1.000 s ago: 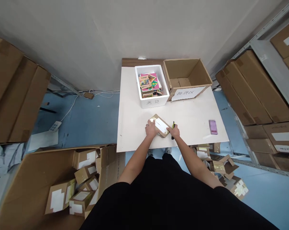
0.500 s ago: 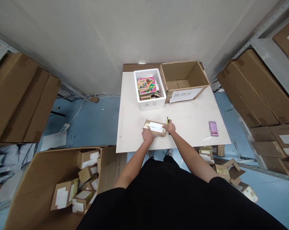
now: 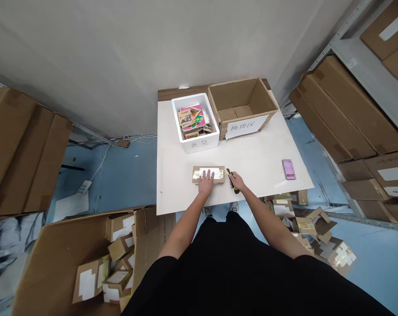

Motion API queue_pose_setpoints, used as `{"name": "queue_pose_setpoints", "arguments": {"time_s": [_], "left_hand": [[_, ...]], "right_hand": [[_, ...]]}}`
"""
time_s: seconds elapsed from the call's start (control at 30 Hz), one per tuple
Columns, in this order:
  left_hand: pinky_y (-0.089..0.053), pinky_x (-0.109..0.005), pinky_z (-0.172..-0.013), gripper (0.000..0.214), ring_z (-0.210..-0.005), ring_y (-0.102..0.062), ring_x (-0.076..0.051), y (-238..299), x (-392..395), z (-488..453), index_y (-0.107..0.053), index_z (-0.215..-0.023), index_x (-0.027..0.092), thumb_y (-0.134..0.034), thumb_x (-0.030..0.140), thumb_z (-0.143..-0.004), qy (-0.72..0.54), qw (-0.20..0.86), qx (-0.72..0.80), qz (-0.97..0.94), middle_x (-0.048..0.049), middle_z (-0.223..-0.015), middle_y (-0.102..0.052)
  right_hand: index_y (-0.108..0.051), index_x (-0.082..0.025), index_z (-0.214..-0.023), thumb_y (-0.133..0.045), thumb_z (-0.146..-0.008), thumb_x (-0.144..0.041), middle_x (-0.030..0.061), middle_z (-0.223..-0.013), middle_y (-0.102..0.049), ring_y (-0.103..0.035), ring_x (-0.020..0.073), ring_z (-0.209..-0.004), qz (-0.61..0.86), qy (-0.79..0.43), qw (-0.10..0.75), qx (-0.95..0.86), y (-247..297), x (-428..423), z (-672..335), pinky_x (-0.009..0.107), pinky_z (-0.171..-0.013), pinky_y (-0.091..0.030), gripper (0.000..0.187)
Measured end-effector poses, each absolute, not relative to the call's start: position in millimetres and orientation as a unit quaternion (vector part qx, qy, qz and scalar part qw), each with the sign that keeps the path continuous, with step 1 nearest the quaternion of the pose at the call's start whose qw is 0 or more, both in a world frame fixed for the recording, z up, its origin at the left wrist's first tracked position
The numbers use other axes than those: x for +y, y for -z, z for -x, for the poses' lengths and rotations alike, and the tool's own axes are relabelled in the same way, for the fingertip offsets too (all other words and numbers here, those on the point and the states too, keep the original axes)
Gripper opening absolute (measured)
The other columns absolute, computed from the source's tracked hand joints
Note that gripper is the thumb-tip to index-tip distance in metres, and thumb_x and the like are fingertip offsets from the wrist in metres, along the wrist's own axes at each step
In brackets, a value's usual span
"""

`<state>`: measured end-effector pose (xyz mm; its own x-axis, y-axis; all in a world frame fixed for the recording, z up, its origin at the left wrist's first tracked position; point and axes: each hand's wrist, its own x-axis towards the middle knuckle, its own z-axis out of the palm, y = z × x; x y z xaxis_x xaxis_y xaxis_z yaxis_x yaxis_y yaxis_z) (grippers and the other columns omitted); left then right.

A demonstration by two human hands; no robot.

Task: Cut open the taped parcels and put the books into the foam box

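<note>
A small brown parcel (image 3: 216,173) with a white label and shiny tape lies flat near the front edge of the white table (image 3: 258,153). My left hand (image 3: 206,182) rests on top of it with fingers spread flat. My right hand (image 3: 237,181) is just right of the parcel, closed round a black and yellow utility knife (image 3: 231,177) whose tip points towards the parcel's right end.
A white foam bin (image 3: 196,141) of colourful items and an open cardboard box (image 3: 243,103) with a paper label stand at the table's back. A pink item (image 3: 287,169) lies at the right. A large carton of small parcels (image 3: 103,267) sits on the floor at left, opened boxes (image 3: 314,228) at right.
The parcel was turned from a slant to lie square to the table edge. My left hand moved onto its top and flattened. My right hand let go of it and drew back with the knife.
</note>
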<state>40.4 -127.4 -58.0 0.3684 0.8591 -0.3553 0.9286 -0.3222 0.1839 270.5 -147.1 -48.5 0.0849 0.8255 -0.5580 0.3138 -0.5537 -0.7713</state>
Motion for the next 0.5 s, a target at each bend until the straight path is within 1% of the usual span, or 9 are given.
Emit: {"name": "queue_pose_setpoints", "arguments": {"time_s": [0.1, 0.2, 0.3, 0.4, 0.5], "left_hand": [[-0.022, -0.06, -0.131, 0.071, -0.167, -0.01, -0.035, 57, -126, -41, -0.023, -0.173, 0.032, -0.048, 0.041, -0.107, 0.099, 0.177, 0.556, -0.806, -0.0055, -0.18, -0.018], [-0.022, -0.06, -0.131, 0.071, -0.167, -0.01, -0.034, 56, -126, -41, -0.022, -0.173, 0.034, -0.047, 0.041, -0.107, 0.101, 0.172, 0.558, -0.806, -0.0047, -0.18, -0.018], [-0.022, -0.06, -0.131, 0.07, -0.167, -0.011, -0.033, 55, -126, -42, -0.022, -0.173, 0.033, -0.045, 0.042, -0.108, 0.108, 0.173, 0.559, -0.804, -0.0048, -0.18, -0.018], [-0.022, -0.06, -0.131, 0.069, -0.166, -0.011, -0.034, 53, -125, -42, -0.024, -0.173, 0.032, -0.046, 0.041, -0.108, 0.114, 0.177, 0.559, -0.802, -0.0052, -0.18, -0.018], [-0.023, -0.059, -0.131, 0.069, -0.166, -0.012, -0.034, 51, -124, -41, -0.025, -0.172, 0.033, -0.047, 0.04, -0.107, 0.117, 0.177, 0.558, -0.802, -0.0051, -0.18, -0.019]], "right_hand": [[-0.051, -0.026, -0.104, -0.052, -0.106, -0.048, -0.0082, -0.059, -0.063, -0.062, 0.0137, -0.044, 0.679, -0.571, 0.234, -0.398, 51, -156, -276, 0.02, -0.049, -0.049, 0.022], [-0.05, -0.026, -0.099, -0.052, -0.106, -0.046, -0.0089, -0.055, -0.06, -0.058, 0.013, -0.039, 0.678, -0.586, 0.236, -0.376, 52, -151, -273, 0.02, -0.045, -0.047, 0.022], [-0.049, -0.026, -0.097, -0.053, -0.106, -0.048, -0.009, -0.053, -0.057, -0.056, 0.013, -0.038, 0.668, -0.603, 0.246, -0.359, 53, -144, -268, 0.02, -0.044, -0.047, 0.024], [-0.048, -0.026, -0.096, -0.054, -0.106, -0.049, -0.0078, -0.053, -0.058, -0.056, 0.0138, -0.039, 0.652, -0.623, 0.254, -0.349, 53, -143, -265, 0.021, -0.045, -0.047, 0.026], [-0.048, -0.026, -0.096, -0.055, -0.105, -0.05, -0.0081, -0.052, -0.057, -0.054, 0.0134, -0.038, 0.645, -0.632, 0.246, -0.351, 52, -146, -265, 0.021, -0.044, -0.046, 0.027]]}}
